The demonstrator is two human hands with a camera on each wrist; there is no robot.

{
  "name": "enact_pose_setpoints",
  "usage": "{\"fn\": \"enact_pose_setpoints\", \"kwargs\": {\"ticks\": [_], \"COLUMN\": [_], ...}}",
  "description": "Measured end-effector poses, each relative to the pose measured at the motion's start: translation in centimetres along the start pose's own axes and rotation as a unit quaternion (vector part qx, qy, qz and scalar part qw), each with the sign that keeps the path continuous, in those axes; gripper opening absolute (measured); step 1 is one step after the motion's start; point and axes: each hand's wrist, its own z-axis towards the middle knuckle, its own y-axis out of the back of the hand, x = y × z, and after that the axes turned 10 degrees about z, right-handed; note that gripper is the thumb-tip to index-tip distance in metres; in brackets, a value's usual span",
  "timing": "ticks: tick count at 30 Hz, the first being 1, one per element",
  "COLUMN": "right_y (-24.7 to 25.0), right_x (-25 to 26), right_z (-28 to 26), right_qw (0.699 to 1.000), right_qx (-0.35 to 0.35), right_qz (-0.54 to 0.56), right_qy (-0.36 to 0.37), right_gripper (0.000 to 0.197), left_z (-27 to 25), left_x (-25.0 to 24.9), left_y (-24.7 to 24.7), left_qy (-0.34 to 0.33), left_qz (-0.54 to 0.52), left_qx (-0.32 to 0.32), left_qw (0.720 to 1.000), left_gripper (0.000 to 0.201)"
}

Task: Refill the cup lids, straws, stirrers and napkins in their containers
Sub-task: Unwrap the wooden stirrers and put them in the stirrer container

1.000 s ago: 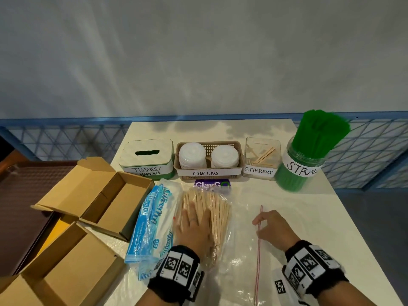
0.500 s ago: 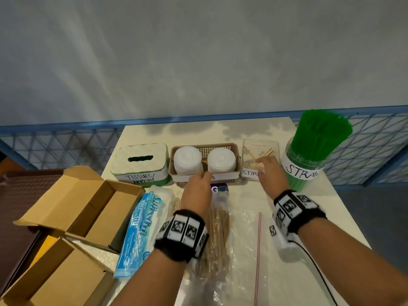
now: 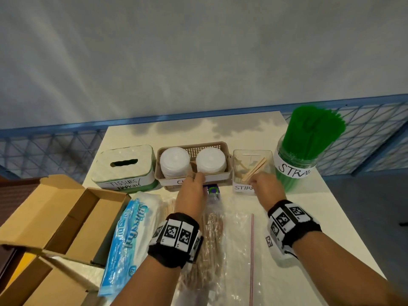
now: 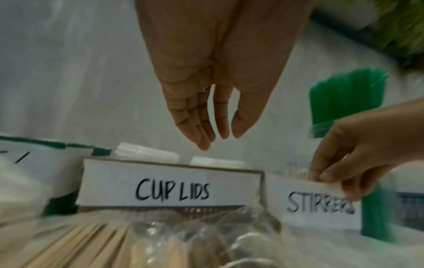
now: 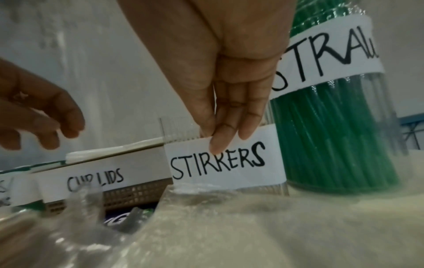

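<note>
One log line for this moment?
right hand grips stirrer container rim | left hand open over cup-lid basket | stirrers not yet refilled

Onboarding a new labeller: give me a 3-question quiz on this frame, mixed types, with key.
1. True or false: the right hand pinches the front wall of the clear stirrer container at its label.
2. Multiple choice: how many stacks of cup lids sit in the beige basket? A) one B) two C) four
3. Fill in: the bag of wooden stirrers lies on the table between the blue tissue pack and an empty clear ______ bag.

Key: 1 true; 2 B; 3 zip.
</note>
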Motion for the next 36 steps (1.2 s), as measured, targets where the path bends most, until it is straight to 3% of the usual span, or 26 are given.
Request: {"fn": "enact_pose_setpoints", "kwargs": {"ticks": [3,7,8,10,12,15,20,24,28,30,33,36], "right_y": [0.2,2.2,2.4,1.9,0.5,-1.9,-3.3,-3.1,-3.4,-3.4,-3.2,-3.2], "right_x": [0.4,1.2,1.1,0.3,-0.5,-1.3,-1.6,-0.8,-0.3,-0.2,0.3,0.6], "right_z": [-1.3,-4.2,-5.4,-7.9,-10.5,-12.9,-13.9,-13.7,-13.3,-13.2,-13.1,-12.8], "right_qw": [0.999,0.984,0.988,0.988,0.959,0.935,0.884,0.890,0.915,0.910,0.887,0.886], "right_qx": [-0.006,-0.111,-0.081,0.078,0.228,0.303,0.235,0.198,0.146,0.132,0.147,0.126], "right_qz": [0.037,0.140,0.135,0.100,0.069,0.105,0.342,0.378,0.363,0.381,0.425,0.433], "right_qy": [0.008,0.018,-0.003,-0.086,-0.151,-0.150,-0.213,-0.162,-0.096,-0.092,-0.102,-0.110], "right_gripper": [0.022,0.012,0.013,0.026,0.035,0.037,0.024,0.009,0.022,0.032,0.030,0.036], "left_z": [-3.4,-8.1,-9.0,-10.6,-11.7,-12.6,-12.4,-11.8,-11.7,-11.7,-11.7,-11.8], "left_x": [-1.8,-4.2,-4.7,-5.2,-5.2,-5.1,-4.3,-3.3,-2.8,-2.6,-2.5,-2.5], "left_y": [0.8,-0.9,-1.7,-3.0,-4.5,-5.8,-7.0,-6.3,-4.9,-4.2,-3.3,-2.6], "left_qy": [-0.037,-0.055,-0.058,-0.055,-0.038,-0.038,-0.022,0.020,0.031,0.039,0.048,0.107], "left_qz": [0.001,0.057,0.073,0.091,0.079,0.090,0.055,-0.077,-0.186,-0.216,-0.217,-0.260], "left_qx": [0.069,0.284,0.326,0.381,0.398,0.367,0.314,0.291,0.227,0.215,0.183,0.128], "left_qw": [0.997,0.956,0.941,0.918,0.913,0.925,0.948,0.953,0.955,0.951,0.958,0.951], "left_gripper": [0.015,0.046,0.051,0.059,0.066,0.065,0.024,0.019,0.025,0.025,0.025,0.023]}}
